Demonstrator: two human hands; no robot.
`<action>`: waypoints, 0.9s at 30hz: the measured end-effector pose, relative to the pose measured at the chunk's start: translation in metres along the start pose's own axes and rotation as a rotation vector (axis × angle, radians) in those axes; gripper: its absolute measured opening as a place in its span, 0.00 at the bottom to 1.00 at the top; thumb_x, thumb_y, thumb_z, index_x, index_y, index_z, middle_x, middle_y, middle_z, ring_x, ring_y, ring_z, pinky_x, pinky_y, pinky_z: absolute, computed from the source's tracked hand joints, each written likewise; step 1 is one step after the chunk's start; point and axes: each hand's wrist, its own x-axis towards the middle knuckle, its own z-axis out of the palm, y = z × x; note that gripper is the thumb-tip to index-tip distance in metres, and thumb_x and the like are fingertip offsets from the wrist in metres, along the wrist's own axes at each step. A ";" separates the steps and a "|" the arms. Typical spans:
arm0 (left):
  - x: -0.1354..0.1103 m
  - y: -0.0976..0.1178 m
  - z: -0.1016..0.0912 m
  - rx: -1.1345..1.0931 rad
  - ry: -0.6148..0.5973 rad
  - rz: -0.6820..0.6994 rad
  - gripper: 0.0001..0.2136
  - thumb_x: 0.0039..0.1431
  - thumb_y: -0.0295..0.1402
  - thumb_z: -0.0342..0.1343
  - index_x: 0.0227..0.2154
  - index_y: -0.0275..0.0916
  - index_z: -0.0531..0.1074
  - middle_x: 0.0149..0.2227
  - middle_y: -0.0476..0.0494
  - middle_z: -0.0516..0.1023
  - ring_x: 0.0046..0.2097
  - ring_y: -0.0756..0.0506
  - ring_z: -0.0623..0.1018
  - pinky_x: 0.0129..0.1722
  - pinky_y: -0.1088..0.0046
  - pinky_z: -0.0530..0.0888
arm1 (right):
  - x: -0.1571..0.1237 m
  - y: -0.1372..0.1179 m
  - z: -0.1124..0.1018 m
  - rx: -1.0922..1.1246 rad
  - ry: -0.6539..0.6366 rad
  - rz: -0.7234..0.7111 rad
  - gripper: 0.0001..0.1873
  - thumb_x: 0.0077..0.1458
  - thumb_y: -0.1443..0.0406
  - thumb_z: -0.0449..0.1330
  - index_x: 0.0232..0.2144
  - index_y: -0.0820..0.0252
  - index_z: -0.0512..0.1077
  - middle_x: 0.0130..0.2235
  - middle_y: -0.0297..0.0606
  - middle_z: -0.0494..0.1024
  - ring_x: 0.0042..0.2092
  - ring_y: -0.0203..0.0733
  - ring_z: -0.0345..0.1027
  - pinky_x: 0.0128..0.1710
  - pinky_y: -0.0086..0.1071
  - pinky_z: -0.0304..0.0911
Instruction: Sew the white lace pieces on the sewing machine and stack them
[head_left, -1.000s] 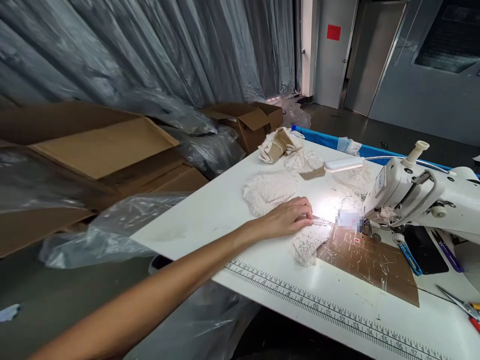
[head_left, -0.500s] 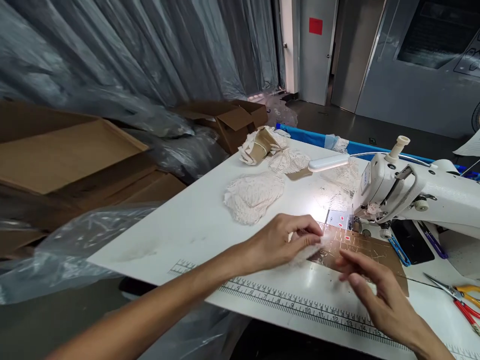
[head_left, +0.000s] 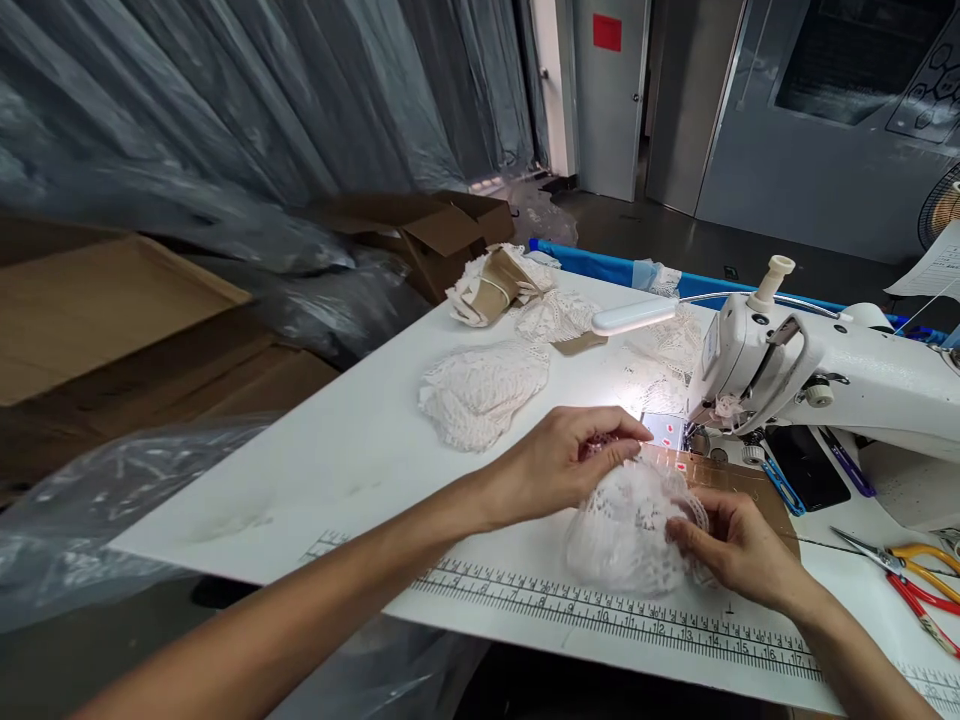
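Along the front edge of the sewing table (head_left: pixel 360 455), just beside its printed ruler (head_left: pixel 600 612), holding white lace (head_left: pixel 637 530) up between two hands. With left arm (head_left: pixel 337 595) extended and slanted over that edge, wrist nearly straight, back of the left hand (head_left: pixel 562 465) turned upward. Pinching the lace at its upper left, thumb and fingertips nearly meeting (some fabric tucked under the curled fingers). With right arm (head_left: pixel 847 642) angled over the same edge nearer the right corner, pointing the right hand (head_left: pixel 750 555) inward, thumb laid on the lace, fingers bent behind its right border, closed lightly on the fabric. Bunched and hanging, blurred lower down, in front of the sewing machine (head_left: pixel 855 365) and brown sheet (head_left: pixel 750 480). Left wrist placed near a crumpled lace heap (head_left: pixel 484 395), toward the left edge.
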 end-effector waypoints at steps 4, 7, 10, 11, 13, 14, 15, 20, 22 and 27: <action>0.026 -0.020 -0.003 0.303 0.024 0.089 0.12 0.65 0.31 0.48 0.41 0.36 0.76 0.29 0.47 0.76 0.29 0.50 0.74 0.30 0.76 0.72 | 0.018 -0.002 -0.014 -0.265 0.111 0.031 0.15 0.58 0.53 0.57 0.28 0.58 0.71 0.23 0.30 0.68 0.25 0.35 0.59 0.25 0.27 0.55; 0.043 -0.040 0.005 0.631 -0.007 0.183 0.12 0.62 0.24 0.47 0.39 0.34 0.76 0.43 0.37 0.78 0.37 0.46 0.77 0.35 0.71 0.73 | 0.030 0.007 -0.016 -0.326 0.235 0.117 0.12 0.56 0.56 0.58 0.31 0.58 0.73 0.23 0.31 0.71 0.25 0.38 0.65 0.26 0.29 0.58; 0.047 -0.055 0.017 0.700 -0.158 0.346 0.13 0.61 0.21 0.47 0.39 0.37 0.76 0.50 0.38 0.76 0.43 0.44 0.78 0.39 0.69 0.74 | 0.033 0.016 -0.015 -0.208 0.249 0.128 0.13 0.56 0.56 0.57 0.36 0.59 0.74 0.25 0.34 0.75 0.28 0.41 0.70 0.29 0.31 0.64; 0.046 -0.057 0.021 0.648 -0.207 0.409 0.13 0.62 0.22 0.46 0.40 0.39 0.75 0.50 0.41 0.77 0.44 0.45 0.78 0.40 0.69 0.74 | 0.033 0.017 -0.015 -0.165 0.243 0.125 0.13 0.56 0.56 0.56 0.37 0.59 0.74 0.26 0.34 0.76 0.28 0.41 0.71 0.29 0.32 0.64; 0.041 -0.059 0.028 0.498 -0.274 0.508 0.12 0.66 0.26 0.46 0.42 0.41 0.75 0.47 0.44 0.79 0.45 0.46 0.78 0.42 0.69 0.74 | 0.032 0.016 -0.015 -0.100 0.240 0.132 0.13 0.56 0.56 0.55 0.36 0.58 0.73 0.27 0.35 0.76 0.29 0.41 0.72 0.29 0.31 0.65; 0.038 -0.059 0.030 0.436 -0.292 0.544 0.12 0.68 0.29 0.46 0.43 0.41 0.75 0.48 0.44 0.79 0.46 0.46 0.79 0.44 0.68 0.75 | 0.031 0.014 -0.015 -0.092 0.246 0.146 0.13 0.55 0.56 0.55 0.35 0.58 0.73 0.27 0.34 0.76 0.28 0.40 0.72 0.28 0.31 0.65; 0.036 -0.058 0.033 0.398 -0.306 0.573 0.11 0.69 0.32 0.47 0.45 0.40 0.74 0.49 0.43 0.79 0.48 0.45 0.78 0.45 0.67 0.75 | 0.030 0.012 -0.015 -0.106 0.261 0.163 0.12 0.55 0.56 0.55 0.34 0.58 0.72 0.26 0.34 0.75 0.28 0.40 0.72 0.27 0.30 0.64; 0.029 -0.060 0.043 0.495 -0.318 0.591 0.18 0.68 0.41 0.50 0.55 0.37 0.69 0.57 0.34 0.73 0.57 0.38 0.73 0.56 0.56 0.69 | 0.026 0.005 -0.013 -0.382 0.446 0.181 0.13 0.54 0.56 0.57 0.33 0.58 0.75 0.20 0.32 0.72 0.24 0.40 0.68 0.24 0.30 0.61; 0.029 -0.062 0.045 0.539 -0.294 0.581 0.18 0.69 0.40 0.47 0.55 0.36 0.68 0.57 0.32 0.72 0.57 0.38 0.73 0.57 0.56 0.69 | 0.023 0.006 -0.011 -0.429 0.469 0.168 0.13 0.53 0.56 0.58 0.34 0.59 0.76 0.19 0.30 0.70 0.22 0.38 0.66 0.23 0.29 0.59; 0.028 -0.062 0.045 0.591 -0.169 0.663 0.15 0.71 0.38 0.44 0.51 0.35 0.69 0.55 0.33 0.74 0.56 0.39 0.73 0.54 0.56 0.71 | 0.017 0.015 -0.006 -0.440 0.501 0.079 0.14 0.55 0.58 0.57 0.37 0.60 0.76 0.22 0.32 0.75 0.22 0.37 0.66 0.22 0.27 0.59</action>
